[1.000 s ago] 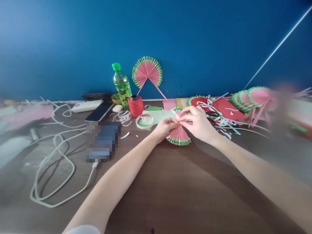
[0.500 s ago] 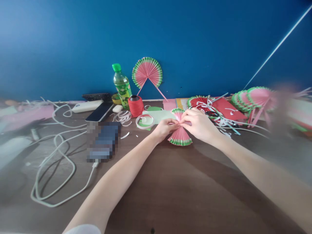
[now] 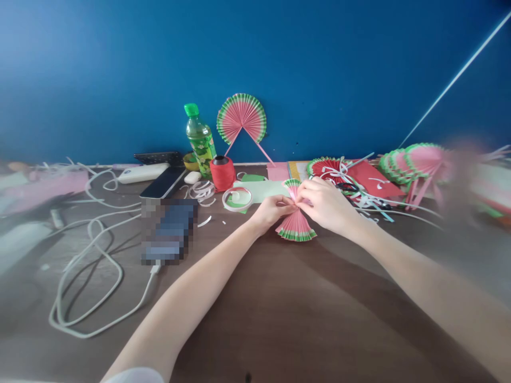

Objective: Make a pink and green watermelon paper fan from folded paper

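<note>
A pleated paper fan (image 3: 296,226), pink with green edges, is pinched at its narrow middle, its folds spreading above and below like a bow. My left hand (image 3: 273,213) grips the middle from the left, thumb and fingers together. From the right, my right hand (image 3: 325,205) pinches the same spot and hides part of the upper half. Whether a thread runs around the middle is too small to make out. Behind my hands lies a pale green paper strip (image 3: 263,190). To their left are a roll of clear tape (image 3: 237,199) and a red thread spool (image 3: 222,174).
A finished round fan (image 3: 241,119) leans on the blue wall beside a green-capped bottle (image 3: 199,139). Phones, one (image 3: 170,231) blurred out, and a looped white cable (image 3: 59,298) occupy the left. Paper scraps, red paper (image 3: 377,178) and stacked fans (image 3: 425,159) lie right.
Both hands stay on the fan's middle. The fan has shifted very slightly downward and to the right, and the fingers have barely moved.
</note>
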The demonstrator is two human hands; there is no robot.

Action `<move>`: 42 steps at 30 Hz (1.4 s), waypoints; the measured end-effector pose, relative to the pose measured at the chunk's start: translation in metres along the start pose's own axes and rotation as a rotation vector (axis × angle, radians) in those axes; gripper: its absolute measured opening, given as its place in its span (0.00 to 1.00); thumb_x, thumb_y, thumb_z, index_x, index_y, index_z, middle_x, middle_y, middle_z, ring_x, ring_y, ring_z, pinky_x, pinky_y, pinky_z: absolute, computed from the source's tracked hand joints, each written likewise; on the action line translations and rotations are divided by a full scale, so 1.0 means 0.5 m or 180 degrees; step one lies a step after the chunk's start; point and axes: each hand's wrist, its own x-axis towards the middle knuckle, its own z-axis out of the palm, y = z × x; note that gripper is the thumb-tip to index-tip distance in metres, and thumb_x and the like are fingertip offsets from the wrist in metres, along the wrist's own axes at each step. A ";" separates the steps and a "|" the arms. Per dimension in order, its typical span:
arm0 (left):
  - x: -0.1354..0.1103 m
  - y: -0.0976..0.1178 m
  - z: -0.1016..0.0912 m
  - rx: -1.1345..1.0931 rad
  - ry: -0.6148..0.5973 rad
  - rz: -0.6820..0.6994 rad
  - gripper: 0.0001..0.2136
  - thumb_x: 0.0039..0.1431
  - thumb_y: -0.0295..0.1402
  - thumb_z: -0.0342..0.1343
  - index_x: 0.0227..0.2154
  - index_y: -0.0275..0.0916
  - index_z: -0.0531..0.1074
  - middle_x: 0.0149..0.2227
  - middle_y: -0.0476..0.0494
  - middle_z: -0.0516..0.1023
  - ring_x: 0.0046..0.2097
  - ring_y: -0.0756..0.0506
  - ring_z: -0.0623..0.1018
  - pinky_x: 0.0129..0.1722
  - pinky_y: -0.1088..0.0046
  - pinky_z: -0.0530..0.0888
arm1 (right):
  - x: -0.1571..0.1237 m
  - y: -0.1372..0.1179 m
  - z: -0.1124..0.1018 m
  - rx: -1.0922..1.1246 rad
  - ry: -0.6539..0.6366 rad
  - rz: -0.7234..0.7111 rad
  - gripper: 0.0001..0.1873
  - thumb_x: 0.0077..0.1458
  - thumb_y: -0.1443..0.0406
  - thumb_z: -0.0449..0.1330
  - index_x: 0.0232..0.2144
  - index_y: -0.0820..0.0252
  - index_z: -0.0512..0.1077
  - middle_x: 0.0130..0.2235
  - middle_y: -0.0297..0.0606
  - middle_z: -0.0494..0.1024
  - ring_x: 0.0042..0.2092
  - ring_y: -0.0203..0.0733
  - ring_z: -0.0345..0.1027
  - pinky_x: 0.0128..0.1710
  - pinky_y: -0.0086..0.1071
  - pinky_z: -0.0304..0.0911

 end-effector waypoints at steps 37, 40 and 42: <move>-0.004 0.007 0.002 0.0106 0.0021 0.0006 0.18 0.32 0.38 0.68 0.22 0.34 0.67 0.22 0.53 0.69 0.27 0.55 0.67 0.33 0.74 0.61 | 0.007 0.016 -0.016 0.1249 -0.0169 0.0622 0.04 0.48 0.68 0.59 0.23 0.60 0.72 0.32 0.37 0.70 0.34 0.38 0.66 0.35 0.36 0.63; -0.004 0.008 0.004 0.0165 0.0040 0.0053 0.17 0.33 0.38 0.68 0.21 0.34 0.67 0.21 0.53 0.69 0.27 0.54 0.67 0.33 0.74 0.61 | 0.007 0.015 -0.013 0.1139 -0.0152 0.0558 0.05 0.49 0.69 0.59 0.23 0.60 0.72 0.31 0.37 0.70 0.34 0.39 0.65 0.35 0.36 0.62; -0.004 0.008 0.004 0.0182 0.0054 0.0066 0.17 0.33 0.37 0.68 0.21 0.34 0.67 0.21 0.54 0.68 0.27 0.55 0.66 0.33 0.74 0.61 | 0.006 0.013 -0.012 0.1040 -0.0144 0.0493 0.06 0.50 0.69 0.59 0.22 0.60 0.71 0.32 0.37 0.70 0.35 0.39 0.65 0.36 0.36 0.62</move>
